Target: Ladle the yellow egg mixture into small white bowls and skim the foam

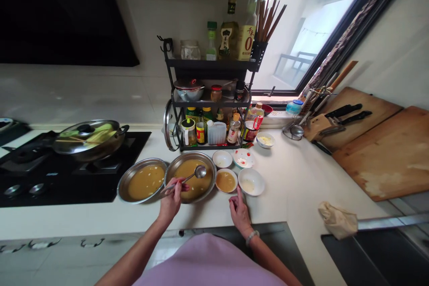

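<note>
My left hand (173, 196) is closed around the handle of a metal spoon (200, 171). The spoon's bowl is above the yellowish-brown liquid in a round steel basin (213, 182). Beside it on the left, a second steel basin (121, 187) holds similar liquid with pale bits. My right hand (239, 210) holds nothing, its index finger stretched out and the others bent. That fingertip is by the rims of a small bowl of brown liquid (225, 181) and a white bowl (258, 183) with a little pale liquid; whether it touches either is unclear.
Behind these stand a small white bowl (222, 159), a strawberry-patterned bowl (244, 158) and a black rack (211, 103) of bottles and jars. A lidded pan (90, 140) sits on the stove at left. Knife block (320, 126), cutting boards (385, 152) and cloth (338, 220) are at right.
</note>
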Demonstrator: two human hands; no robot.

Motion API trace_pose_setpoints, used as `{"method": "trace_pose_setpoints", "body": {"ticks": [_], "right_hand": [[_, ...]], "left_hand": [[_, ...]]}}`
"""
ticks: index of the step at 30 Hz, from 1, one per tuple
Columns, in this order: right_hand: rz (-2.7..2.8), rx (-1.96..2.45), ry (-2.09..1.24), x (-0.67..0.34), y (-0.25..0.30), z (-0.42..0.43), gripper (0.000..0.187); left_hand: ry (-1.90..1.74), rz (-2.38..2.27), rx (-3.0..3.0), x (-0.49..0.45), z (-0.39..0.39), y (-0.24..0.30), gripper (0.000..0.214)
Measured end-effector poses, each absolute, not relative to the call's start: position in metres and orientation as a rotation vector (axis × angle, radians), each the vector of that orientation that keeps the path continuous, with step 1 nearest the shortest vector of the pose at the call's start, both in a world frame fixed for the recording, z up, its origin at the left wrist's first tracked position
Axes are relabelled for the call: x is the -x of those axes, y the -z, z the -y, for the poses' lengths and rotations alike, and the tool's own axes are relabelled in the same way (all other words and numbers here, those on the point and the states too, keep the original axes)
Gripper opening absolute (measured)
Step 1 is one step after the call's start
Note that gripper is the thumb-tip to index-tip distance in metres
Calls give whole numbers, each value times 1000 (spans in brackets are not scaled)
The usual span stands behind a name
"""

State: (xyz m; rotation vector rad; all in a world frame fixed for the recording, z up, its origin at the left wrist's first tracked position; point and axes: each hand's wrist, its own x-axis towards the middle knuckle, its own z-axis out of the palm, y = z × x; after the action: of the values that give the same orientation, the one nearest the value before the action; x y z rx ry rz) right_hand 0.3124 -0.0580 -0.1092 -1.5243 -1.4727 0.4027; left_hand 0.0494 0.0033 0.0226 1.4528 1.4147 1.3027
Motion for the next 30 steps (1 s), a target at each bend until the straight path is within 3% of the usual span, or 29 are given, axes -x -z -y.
{"method": "trace_pose_setpoints", "body": {"ticks": [9, 19, 30], "right_hand": [[1477, 1508, -374, -312, 109, 58, 64], [1461, 1509, -398, -312, 109, 58, 65], [1465, 1492, -371, -312, 109, 57, 63]], "left_hand": [[-1196, -1451, -1702, -28, 4, 6, 33], [-1289, -1544, -1033, -22, -12, 9, 25], [-1439, -1447, -886, -29, -17, -9, 24]]}}
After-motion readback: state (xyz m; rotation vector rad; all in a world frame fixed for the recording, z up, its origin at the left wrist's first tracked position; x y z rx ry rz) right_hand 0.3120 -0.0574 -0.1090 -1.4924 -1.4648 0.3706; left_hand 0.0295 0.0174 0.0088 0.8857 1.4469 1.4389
